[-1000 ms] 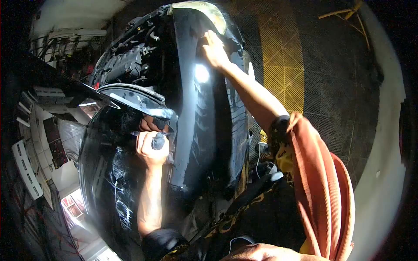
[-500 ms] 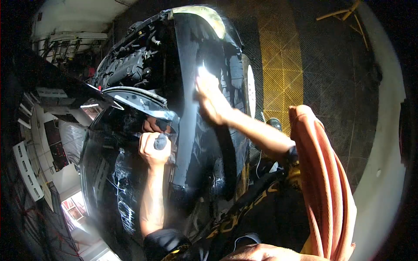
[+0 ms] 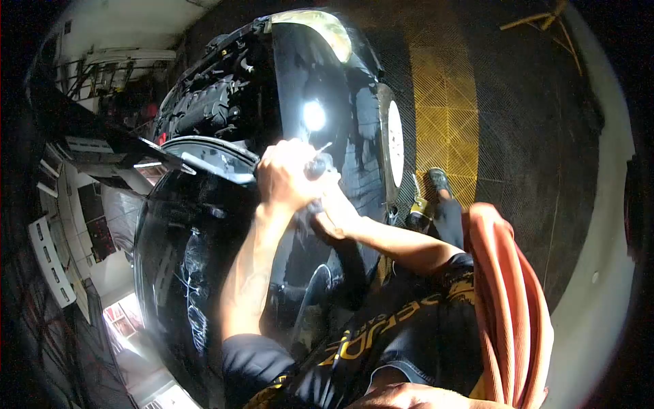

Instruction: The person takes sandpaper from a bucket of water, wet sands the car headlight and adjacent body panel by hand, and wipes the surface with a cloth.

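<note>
My left hand [image 3: 283, 176] is closed round a dark, round-ended object [image 3: 317, 165] above the black car fender [image 3: 293, 75]. A thin pale piece sticks out near the object's top; its lower part is hidden. Right beside it, my right hand [image 3: 335, 208] has its fingers bent against the same object, just below my left hand. Wet-looking streaks and a bright light reflection show on the fender under both hands.
The engine bay [image 3: 211, 95] lies exposed at upper left, with the headlight [image 3: 323, 34] at the fender's far end. A wheel [image 3: 395, 143] stands to the right. Black and yellow floor tiles [image 3: 446, 109] run alongside. An orange cloth [image 3: 507, 293] hangs over my shoulder.
My left hand has moved right and up from beside the fender, carrying the dark object. My right hand has left the fender's upper surface and come back to meet it.
</note>
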A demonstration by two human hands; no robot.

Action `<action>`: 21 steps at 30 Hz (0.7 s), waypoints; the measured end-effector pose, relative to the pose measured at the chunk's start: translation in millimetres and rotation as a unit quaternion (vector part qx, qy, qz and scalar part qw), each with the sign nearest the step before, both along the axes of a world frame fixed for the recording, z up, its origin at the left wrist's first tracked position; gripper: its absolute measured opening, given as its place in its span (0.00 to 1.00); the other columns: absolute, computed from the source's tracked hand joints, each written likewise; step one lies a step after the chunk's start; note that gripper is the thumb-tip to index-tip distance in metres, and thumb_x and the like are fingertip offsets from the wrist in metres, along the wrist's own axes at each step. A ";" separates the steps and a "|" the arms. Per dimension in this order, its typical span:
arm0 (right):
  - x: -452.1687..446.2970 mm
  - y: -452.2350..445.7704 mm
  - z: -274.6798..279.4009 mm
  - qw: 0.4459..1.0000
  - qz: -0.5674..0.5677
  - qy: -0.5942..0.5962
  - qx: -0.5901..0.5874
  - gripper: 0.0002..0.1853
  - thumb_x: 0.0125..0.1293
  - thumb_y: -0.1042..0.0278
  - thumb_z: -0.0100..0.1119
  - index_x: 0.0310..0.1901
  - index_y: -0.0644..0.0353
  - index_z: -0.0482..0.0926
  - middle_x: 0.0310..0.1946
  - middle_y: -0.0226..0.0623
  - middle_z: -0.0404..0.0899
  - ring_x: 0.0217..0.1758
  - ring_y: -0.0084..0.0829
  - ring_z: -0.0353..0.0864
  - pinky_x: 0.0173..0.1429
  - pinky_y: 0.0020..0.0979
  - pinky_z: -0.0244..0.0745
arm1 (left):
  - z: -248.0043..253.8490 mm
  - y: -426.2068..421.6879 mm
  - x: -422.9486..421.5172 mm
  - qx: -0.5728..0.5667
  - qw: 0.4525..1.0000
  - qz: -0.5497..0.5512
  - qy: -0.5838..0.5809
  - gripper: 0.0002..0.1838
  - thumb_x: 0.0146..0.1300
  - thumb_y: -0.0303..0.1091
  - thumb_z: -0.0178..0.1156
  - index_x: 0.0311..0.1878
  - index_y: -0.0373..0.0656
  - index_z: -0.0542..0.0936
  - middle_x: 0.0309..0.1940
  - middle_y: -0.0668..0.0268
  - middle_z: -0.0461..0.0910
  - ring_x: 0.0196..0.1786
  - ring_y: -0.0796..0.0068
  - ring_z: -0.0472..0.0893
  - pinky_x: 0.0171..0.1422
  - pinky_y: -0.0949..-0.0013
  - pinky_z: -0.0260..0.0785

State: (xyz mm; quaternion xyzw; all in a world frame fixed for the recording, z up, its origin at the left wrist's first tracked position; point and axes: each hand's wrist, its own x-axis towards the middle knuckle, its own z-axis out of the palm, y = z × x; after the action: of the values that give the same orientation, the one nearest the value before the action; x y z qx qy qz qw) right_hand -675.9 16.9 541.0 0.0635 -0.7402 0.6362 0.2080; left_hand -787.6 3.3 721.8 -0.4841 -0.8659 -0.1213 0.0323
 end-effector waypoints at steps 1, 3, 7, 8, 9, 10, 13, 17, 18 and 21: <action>-19.5 25.9 12.3 0.999 0.003 0.022 -0.025 0.33 0.67 0.65 0.47 0.72 0.71 0.58 0.74 0.65 0.53 0.79 0.64 0.47 0.81 0.61 0.38 | -11.8 4.9 -14.2 -0.022 0.999 0.024 0.010 0.12 0.42 0.36 0.71 0.30 0.44 0.81 0.31 0.59 0.81 0.36 0.55 0.82 0.44 0.56 0.75; -83.6 67.8 7.3 0.995 0.000 -0.101 0.006 0.33 0.68 0.64 0.46 0.71 0.74 0.59 0.73 0.67 0.56 0.80 0.61 0.49 0.83 0.48 0.44 | -38.1 8.8 -46.3 -0.033 0.994 0.104 -0.015 0.11 0.45 0.36 0.70 0.30 0.43 0.81 0.31 0.57 0.82 0.36 0.54 0.82 0.44 0.57 0.75; -163.9 106.7 -11.4 0.986 -0.128 -0.049 0.101 0.33 0.67 0.67 0.43 0.71 0.78 0.58 0.73 0.70 0.54 0.80 0.61 0.49 0.83 0.48 0.43 | -80.6 6.0 -87.3 0.074 0.937 0.340 0.040 0.13 0.49 0.36 0.69 0.36 0.40 0.83 0.33 0.54 0.85 0.37 0.54 0.85 0.45 0.56 0.76; -150.6 93.9 -11.4 0.987 -0.086 -0.074 0.110 0.32 0.66 0.67 0.44 0.69 0.79 0.60 0.73 0.70 0.54 0.81 0.61 0.47 0.84 0.50 0.41 | -84.1 8.3 -94.6 0.096 0.910 0.400 0.048 0.14 0.49 0.36 0.70 0.37 0.40 0.83 0.33 0.54 0.85 0.37 0.54 0.85 0.45 0.56 0.76; -123.4 68.7 -19.0 0.998 -0.063 -0.021 0.016 0.32 0.65 0.69 0.45 0.69 0.79 0.61 0.74 0.68 0.52 0.81 0.60 0.46 0.84 0.53 0.38 | -88.7 10.1 -100.4 0.119 0.878 0.461 0.055 0.14 0.49 0.37 0.70 0.38 0.41 0.84 0.33 0.54 0.86 0.37 0.53 0.85 0.46 0.55 0.76; -87.0 64.4 -6.5 0.997 -0.023 -0.001 0.073 0.32 0.64 0.70 0.45 0.69 0.77 0.61 0.74 0.67 0.53 0.81 0.61 0.45 0.84 0.53 0.37 | -96.1 8.3 -109.2 0.134 0.865 0.482 0.046 0.17 0.50 0.38 0.72 0.42 0.41 0.83 0.37 0.55 0.86 0.41 0.53 0.84 0.50 0.55 0.75; -100.8 82.4 -16.9 0.998 0.003 -0.062 0.012 0.31 0.64 0.74 0.43 0.71 0.72 0.61 0.74 0.65 0.54 0.82 0.58 0.46 0.84 0.51 0.37 | -98.8 11.7 -117.0 0.132 0.930 0.331 0.088 0.24 0.49 0.40 0.76 0.49 0.41 0.82 0.46 0.53 0.84 0.49 0.52 0.82 0.57 0.56 0.73; -174.6 135.9 -75.1 0.983 -0.180 0.018 -0.036 0.32 0.69 0.76 0.40 0.75 0.69 0.57 0.74 0.60 0.59 0.76 0.49 0.61 0.80 0.42 0.53 | -70.3 27.6 -75.8 -0.075 0.967 0.202 0.134 0.44 0.41 0.52 0.81 0.63 0.47 0.78 0.56 0.53 0.77 0.60 0.50 0.75 0.68 0.48 0.66; -163.1 152.3 -63.4 0.968 -0.122 -0.094 -0.196 0.32 0.69 0.78 0.38 0.76 0.65 0.59 0.73 0.54 0.63 0.67 0.38 0.69 0.72 0.35 0.62 | -72.7 26.2 -77.1 -0.080 0.967 0.203 0.131 0.44 0.41 0.52 0.81 0.63 0.47 0.78 0.56 0.53 0.77 0.60 0.50 0.75 0.68 0.48 0.66; -130.1 170.3 -62.6 0.959 -0.155 -0.079 -0.226 0.33 0.67 0.80 0.37 0.76 0.64 0.59 0.74 0.50 0.65 0.66 0.34 0.74 0.71 0.31 0.66 | -82.3 32.1 -94.5 -0.098 0.967 0.187 0.143 0.45 0.39 0.56 0.81 0.64 0.50 0.78 0.52 0.58 0.79 0.56 0.55 0.78 0.64 0.49 0.67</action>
State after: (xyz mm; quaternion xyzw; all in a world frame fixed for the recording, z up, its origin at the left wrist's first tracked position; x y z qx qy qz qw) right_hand -806.0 187.2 478.4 -0.1509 -0.5923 0.7496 0.2540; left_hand -882.2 35.5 639.5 -0.3268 -0.9350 0.0432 0.1306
